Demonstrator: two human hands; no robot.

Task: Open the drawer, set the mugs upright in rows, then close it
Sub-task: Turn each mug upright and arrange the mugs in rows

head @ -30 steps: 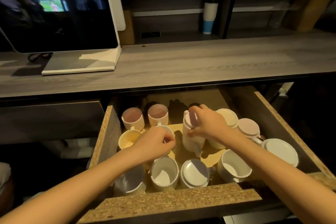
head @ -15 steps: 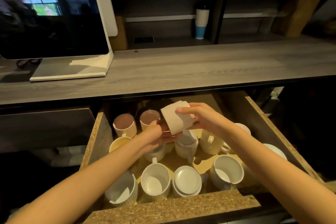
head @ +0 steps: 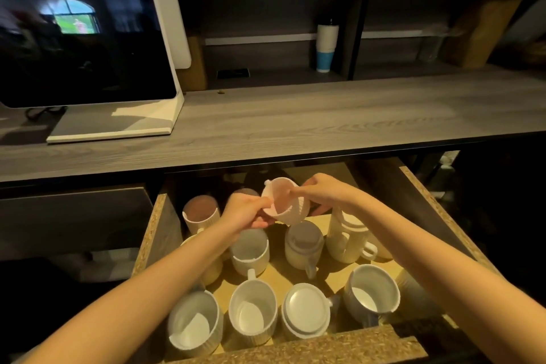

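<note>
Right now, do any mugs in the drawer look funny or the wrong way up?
Yes. In the front row, one mug sits upside down, base showing, between open upright ones. Another upside-down mug stands behind it. Both hands hold a tilted mug above.

No legible text anywhere.

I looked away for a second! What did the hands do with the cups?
The right hand lifted an upside-down ribbed mug off the stack; the left hand joined in, and together they turned it mouth-up above the drawer. The other mugs stayed put.
</note>
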